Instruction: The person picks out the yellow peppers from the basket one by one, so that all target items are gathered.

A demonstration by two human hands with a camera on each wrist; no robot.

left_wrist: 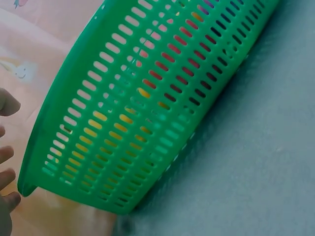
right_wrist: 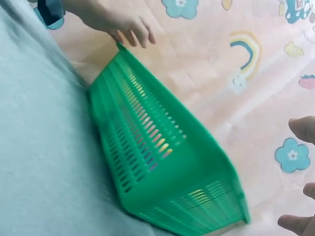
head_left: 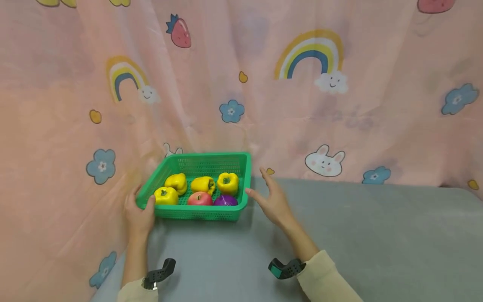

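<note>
A green plastic basket [head_left: 196, 213] with slotted walls stands on the grey table. Inside lie several yellow bell peppers [head_left: 228, 183], a red apple [head_left: 200, 199] and a purple round item [head_left: 225, 200], possibly an onion. My left hand [head_left: 139, 214] is at the basket's front left corner, thumb by the rim; in the left wrist view its fingers [left_wrist: 6, 155] are spread beside that corner and no firm grip shows. To the right of the basket, my right hand [head_left: 277, 205] is apart from the rim, thumb and fingers spread, holding nothing.
A pink printed curtain [head_left: 264, 126] hangs behind and left of the table, close to the basket's far side. The grey tabletop [head_left: 358, 235] extends to the right. Each wrist carries a dark camera mount [head_left: 286, 268].
</note>
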